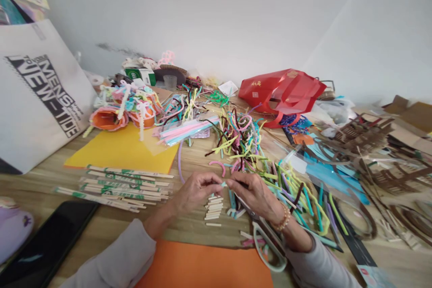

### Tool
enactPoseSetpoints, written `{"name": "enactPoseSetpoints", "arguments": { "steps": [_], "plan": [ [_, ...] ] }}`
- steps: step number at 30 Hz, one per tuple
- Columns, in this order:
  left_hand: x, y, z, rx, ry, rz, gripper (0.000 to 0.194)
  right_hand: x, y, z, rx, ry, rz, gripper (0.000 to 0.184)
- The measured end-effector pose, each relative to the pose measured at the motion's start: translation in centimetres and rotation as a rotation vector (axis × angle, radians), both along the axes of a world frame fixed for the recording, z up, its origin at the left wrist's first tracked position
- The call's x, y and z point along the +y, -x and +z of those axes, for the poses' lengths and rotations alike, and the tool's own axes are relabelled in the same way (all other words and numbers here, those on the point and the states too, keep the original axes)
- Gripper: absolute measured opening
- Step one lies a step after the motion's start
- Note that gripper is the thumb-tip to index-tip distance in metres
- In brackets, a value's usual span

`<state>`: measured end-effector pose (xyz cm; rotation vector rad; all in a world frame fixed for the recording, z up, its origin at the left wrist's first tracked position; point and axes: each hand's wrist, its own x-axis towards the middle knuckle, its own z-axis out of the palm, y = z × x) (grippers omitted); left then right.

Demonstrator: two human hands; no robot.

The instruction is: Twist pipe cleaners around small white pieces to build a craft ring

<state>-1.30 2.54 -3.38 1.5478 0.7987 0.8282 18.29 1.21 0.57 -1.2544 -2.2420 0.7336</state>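
- Head view: a person's left hand and right hand meet mid-table, fingertips of both pinched closed on a small pale turquoise piece.
- From that piece, short pale sticks lie at six o'clock, an orange sheet beyond.
- Scissors rest at five o'clock; tangled fuzzy stems heap at one.

- Short sticks before me: bare wood, matt.
- Pipe cleaners, far and right of me: fuzzy, soft-looking pile.
- Scissors handle, near right: smooth plastic.
- Orange sheet, near: smooth, matt paper.
- Red bag, far right: glossy, creased.
- Phone, near left: glossy, reflective face.
- Tabletop: smooth, wood-grain finish.
- My sleeves: matt cloth.
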Motion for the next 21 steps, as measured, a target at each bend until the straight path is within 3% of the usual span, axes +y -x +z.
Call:
{"name": "enactPoseSetpoints", "arguments": {
  "steps": [6, 11, 15, 21],
  "plan": [
    [0.0, -0.3, 0.8, -0.172, 0.134, 0.011, 0.019, -0.1, 0.5, 0.2, 0.064, 0.094, 0.008, 0.036],
    [0.1, -0.5, 0.7, -0.220, 0.175, 0.060, 0.022, -0.5, 0.8, -0.1, -0.007, 0.046, -0.020, 0.030],
    [0.1, -0.6, 0.4, -0.226, 0.122, 0.122, 0.028, -0.8, 1.0, -0.6, -0.089, -0.040, -0.013, 0.025],
    [-0.3, -0.8, 0.7, -0.024, -0.045, 0.210, 0.019, -1.4, 1.3, -1.0, -0.272, -0.159, -0.026, 0.020]
  ]
}}
